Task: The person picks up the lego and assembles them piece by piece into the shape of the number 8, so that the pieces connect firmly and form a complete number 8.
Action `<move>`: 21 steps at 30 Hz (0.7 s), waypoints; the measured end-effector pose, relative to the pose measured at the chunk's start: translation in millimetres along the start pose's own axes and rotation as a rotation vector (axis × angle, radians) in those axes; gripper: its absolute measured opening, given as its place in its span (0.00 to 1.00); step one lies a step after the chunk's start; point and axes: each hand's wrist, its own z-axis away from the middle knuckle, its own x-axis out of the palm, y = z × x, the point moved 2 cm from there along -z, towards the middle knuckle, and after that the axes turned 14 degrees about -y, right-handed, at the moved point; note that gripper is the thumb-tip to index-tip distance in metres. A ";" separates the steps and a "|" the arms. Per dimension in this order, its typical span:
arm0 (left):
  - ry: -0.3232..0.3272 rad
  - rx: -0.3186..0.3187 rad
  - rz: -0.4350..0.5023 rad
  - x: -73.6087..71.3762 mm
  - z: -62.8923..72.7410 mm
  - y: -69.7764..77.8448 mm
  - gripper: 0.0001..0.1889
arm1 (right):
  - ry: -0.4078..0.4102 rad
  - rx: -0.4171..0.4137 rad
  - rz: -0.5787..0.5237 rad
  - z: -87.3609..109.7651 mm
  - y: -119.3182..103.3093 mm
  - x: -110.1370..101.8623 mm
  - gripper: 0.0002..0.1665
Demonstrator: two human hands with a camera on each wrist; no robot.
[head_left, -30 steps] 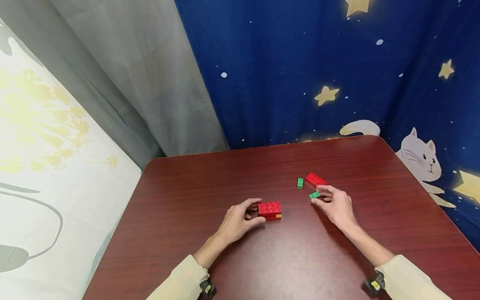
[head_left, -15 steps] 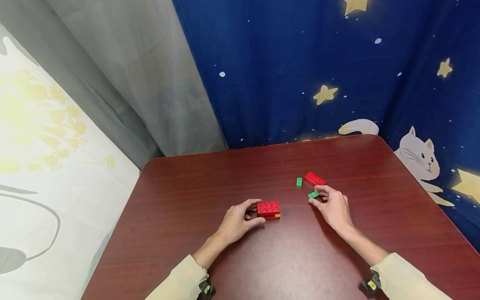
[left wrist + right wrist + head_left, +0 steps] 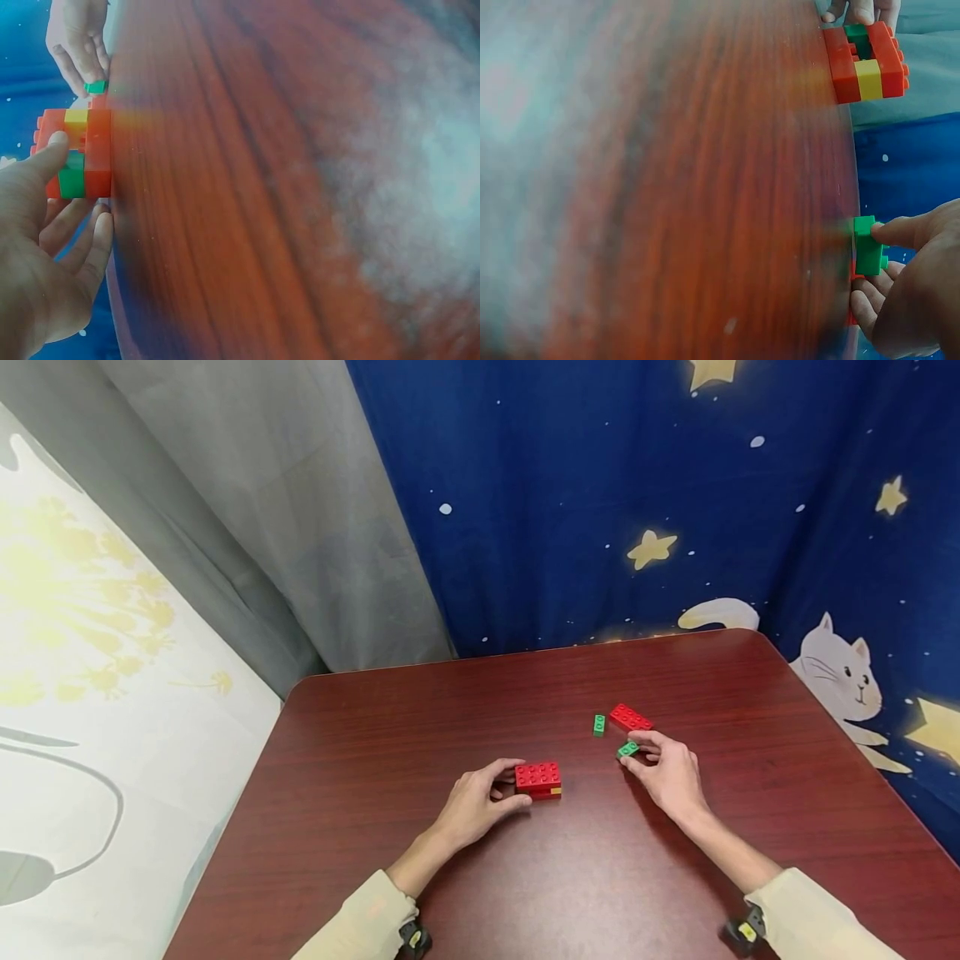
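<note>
A small stack of toy building bricks [image 3: 538,778] rests on the table, gripped at its left side between the thumb and fingers of my left hand [image 3: 471,807]. It has a red studded brick on top and another red one below. Between them sit a yellow brick [image 3: 868,79] and a green brick [image 3: 72,180], with a gap between the two in the right wrist view. To the right, my right hand [image 3: 673,777] pinches a small two-stud green brick [image 3: 627,749] close over the table. The right wrist view shows my thumb against this green brick's edge, fingers beyond it.
Just beyond my right hand lie a loose red brick [image 3: 630,717] with two rows of studs and a second small green brick [image 3: 599,725]. The dark red wooden table [image 3: 390,718] ends at a far edge before blue and grey curtains [image 3: 570,527].
</note>
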 end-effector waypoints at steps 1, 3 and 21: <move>0.001 0.002 0.000 0.1 0.0 -0.2 0.27 | -0.007 0.001 -0.007 0.5 -0.6 0.2 0.25; 0.000 -0.001 0.000 0.2 0.4 -0.4 0.26 | -0.026 0.003 -0.025 2.2 -2.8 1.2 0.25; 0.011 0.014 0.010 0.4 -1.6 0.1 0.25 | -0.101 -0.020 -0.144 3.2 -31.5 9.2 0.27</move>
